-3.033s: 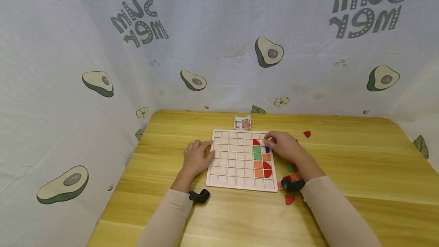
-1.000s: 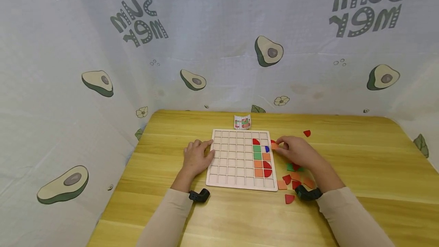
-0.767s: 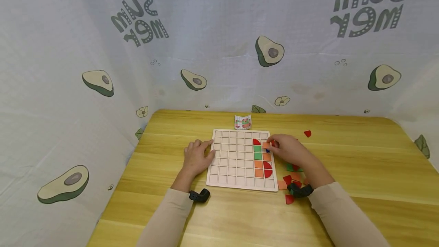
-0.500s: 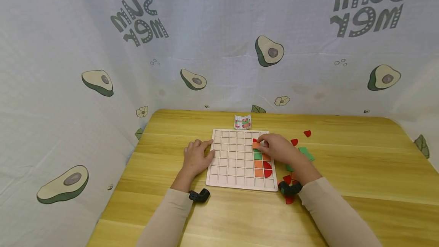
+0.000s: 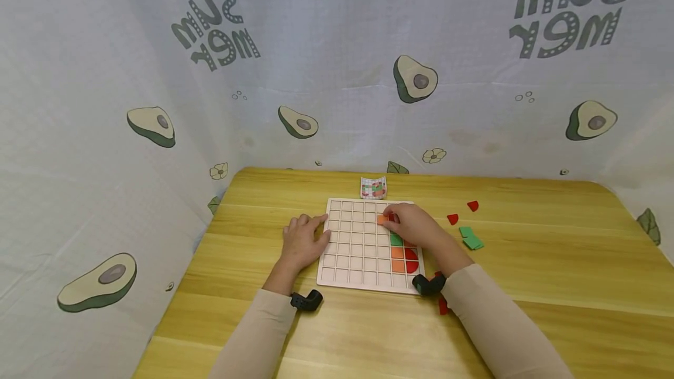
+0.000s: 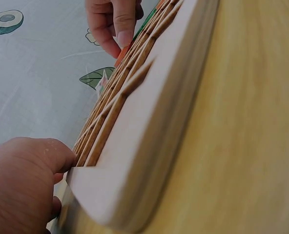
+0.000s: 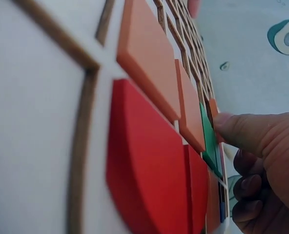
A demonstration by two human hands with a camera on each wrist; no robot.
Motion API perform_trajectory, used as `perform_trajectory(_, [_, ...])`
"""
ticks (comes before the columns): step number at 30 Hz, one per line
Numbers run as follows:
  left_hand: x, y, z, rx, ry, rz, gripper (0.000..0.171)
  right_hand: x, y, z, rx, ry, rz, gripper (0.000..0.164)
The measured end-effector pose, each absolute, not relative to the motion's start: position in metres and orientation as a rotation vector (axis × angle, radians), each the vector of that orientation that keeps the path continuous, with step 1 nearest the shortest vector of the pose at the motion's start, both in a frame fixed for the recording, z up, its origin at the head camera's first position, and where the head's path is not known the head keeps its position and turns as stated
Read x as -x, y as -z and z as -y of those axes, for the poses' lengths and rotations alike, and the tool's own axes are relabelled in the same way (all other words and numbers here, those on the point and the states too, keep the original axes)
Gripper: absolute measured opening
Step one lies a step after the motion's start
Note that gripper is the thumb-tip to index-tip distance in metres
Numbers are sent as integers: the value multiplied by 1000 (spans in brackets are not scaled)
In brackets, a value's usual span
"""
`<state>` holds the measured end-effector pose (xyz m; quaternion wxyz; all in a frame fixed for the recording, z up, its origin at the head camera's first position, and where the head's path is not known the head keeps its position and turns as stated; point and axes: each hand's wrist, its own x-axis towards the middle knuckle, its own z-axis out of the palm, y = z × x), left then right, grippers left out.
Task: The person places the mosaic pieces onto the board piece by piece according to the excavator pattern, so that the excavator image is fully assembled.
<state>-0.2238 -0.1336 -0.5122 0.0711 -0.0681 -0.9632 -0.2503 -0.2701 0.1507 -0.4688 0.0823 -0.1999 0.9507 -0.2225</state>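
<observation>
A pale wooden grid board lies on the table, with coloured tiles seated in its right-hand columns. My left hand rests at the board's left edge, thumb and forefinger spread along the rim. Over the upper right cells, my right hand pinches an orange square tile between thumb and fingers. Red rounded pieces, orange squares and a green square show close up in the right wrist view. A blue piece is mostly hidden there.
A small curved pattern card stands behind the board. To its right lie green tiles and two red quarter-round pieces. More loose tiles are partly covered by the right forearm, which wears a black wrist camera.
My right hand has picked up an orange square from beside the board's right edge and carried it left over the grid, to the third column from the right. My left hand has stayed put.
</observation>
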Motion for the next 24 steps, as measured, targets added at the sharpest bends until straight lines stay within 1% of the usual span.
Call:
perform_trajectory(13, [225,514,134,195,742,2900,45,278,472,-148,523,640,-2837,36])
perform_trajectory(24, [225,511,133,196,737,2912,46,275,473,-150,562,635,-2856,38])
